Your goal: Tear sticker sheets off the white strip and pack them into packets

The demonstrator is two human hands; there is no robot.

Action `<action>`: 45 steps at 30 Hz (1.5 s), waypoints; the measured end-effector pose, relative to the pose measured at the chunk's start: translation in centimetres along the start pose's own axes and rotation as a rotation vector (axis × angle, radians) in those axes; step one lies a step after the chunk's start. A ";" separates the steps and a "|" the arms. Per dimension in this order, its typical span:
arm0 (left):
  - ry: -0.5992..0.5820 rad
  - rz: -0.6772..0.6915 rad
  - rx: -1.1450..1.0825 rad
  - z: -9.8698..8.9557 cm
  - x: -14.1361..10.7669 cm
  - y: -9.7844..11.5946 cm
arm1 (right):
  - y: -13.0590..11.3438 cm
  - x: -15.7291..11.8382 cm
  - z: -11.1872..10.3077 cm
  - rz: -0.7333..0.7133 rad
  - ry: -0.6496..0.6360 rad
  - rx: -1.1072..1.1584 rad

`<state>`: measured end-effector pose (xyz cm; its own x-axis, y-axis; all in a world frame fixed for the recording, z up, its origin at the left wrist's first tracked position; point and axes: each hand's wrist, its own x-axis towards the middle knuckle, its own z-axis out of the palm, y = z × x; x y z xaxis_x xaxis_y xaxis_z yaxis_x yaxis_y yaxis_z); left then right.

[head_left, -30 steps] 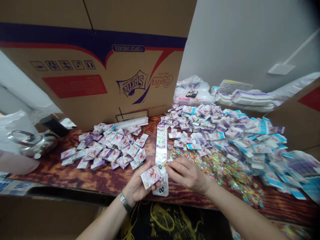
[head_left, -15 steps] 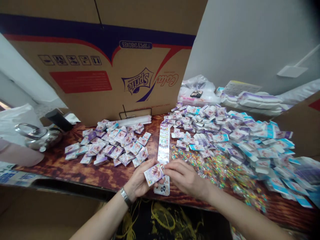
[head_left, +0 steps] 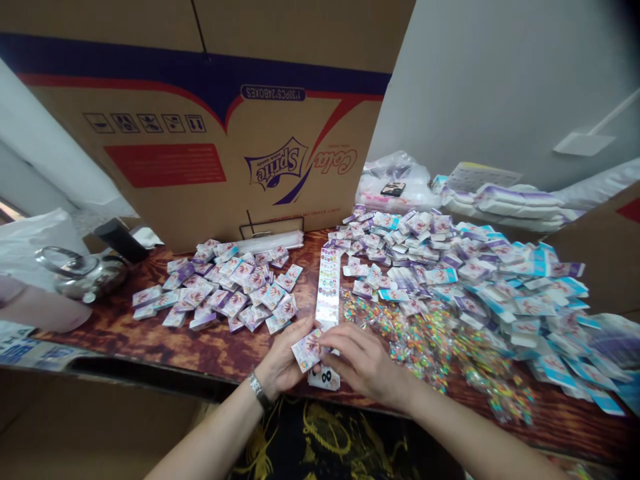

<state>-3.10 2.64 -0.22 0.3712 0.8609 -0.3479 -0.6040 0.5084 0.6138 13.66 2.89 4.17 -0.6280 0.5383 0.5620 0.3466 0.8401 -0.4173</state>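
Observation:
Low over the table's front edge, my left hand (head_left: 286, 358) is closed around a small white and purple printed carton (head_left: 307, 349), its printed face turned up. The fingers of my right hand (head_left: 367, 363) are bent in against the carton's right end and cover it. Whether those fingers pinch a flap or something small is hidden. Beneath both hands runs a strip of sticker sheets (head_left: 328, 308) with rows of small coloured pictures. Just right of the strip lie clear packets of colourful candy (head_left: 425, 330).
A heap of small cartons (head_left: 235, 287) lies to the left, and a larger pile of cartons (head_left: 480, 267) spreads on the right. A big cardboard box (head_left: 175, 180) stands behind. A metal kettle (head_left: 93, 273) is at far left, with plastic bags (head_left: 395, 177) at the back.
My right hand has shifted slightly left, its fingers now lying further over the carton's end. The carton has turned a little in my left hand.

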 end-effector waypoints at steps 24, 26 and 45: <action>0.238 0.820 1.923 -0.8 -2.0 -1.2 | 1.2 -0.7 1.2 0.503 0.107 0.326; 0.242 0.876 1.946 -0.7 -1.9 -1.2 | 1.2 -0.7 1.1 0.483 0.124 0.338; 0.129 0.942 1.713 -0.3 -1.9 -1.0 | 1.1 -1.1 0.3 0.054 0.037 -0.163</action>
<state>-3.42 0.52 -0.41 0.2997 0.8388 0.4545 0.6912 -0.5193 0.5026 14.53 3.20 2.80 -0.5800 0.5827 0.5693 0.4896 0.8079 -0.3281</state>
